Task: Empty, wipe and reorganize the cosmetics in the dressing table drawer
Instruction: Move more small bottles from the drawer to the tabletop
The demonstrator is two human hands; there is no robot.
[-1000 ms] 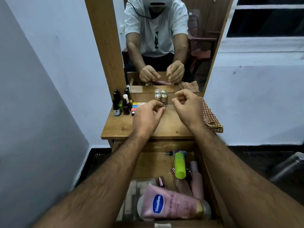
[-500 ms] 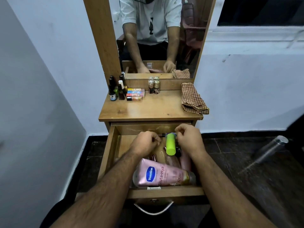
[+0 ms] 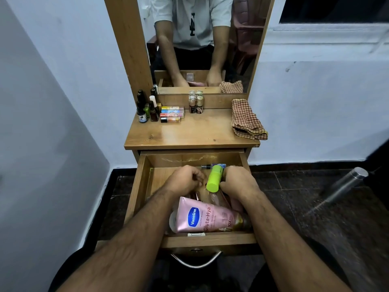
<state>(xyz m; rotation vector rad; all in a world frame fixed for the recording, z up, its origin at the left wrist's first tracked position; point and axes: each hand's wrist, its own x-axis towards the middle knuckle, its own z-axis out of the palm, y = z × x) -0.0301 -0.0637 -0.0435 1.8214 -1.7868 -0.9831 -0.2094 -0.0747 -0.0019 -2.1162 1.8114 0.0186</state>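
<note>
While both hands dig in the drawer [image 3: 134, 192], left hand [image 3: 185, 180] curled, its grasp unclear, right hand [image 3: 239, 182] against the lime-green bottle [image 3: 213, 178], the fingers may knock the leaning bottle over.

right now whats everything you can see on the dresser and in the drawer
small bottles: several, dark and green, tabletop back left
lip balm tubes: about four, multicoloured, stacked beside the bottles
glitter jars: two, gold-capped, tabletop back middle
cloth: one, red-checked, tabletop right
lotion tube: one, pink, drawer front
green bottle: one, lime, lying mid-drawer
drawer: one, wooden, open
left hand: in drawer, left of the green bottle
right hand: in drawer, right of the green bottle
</note>
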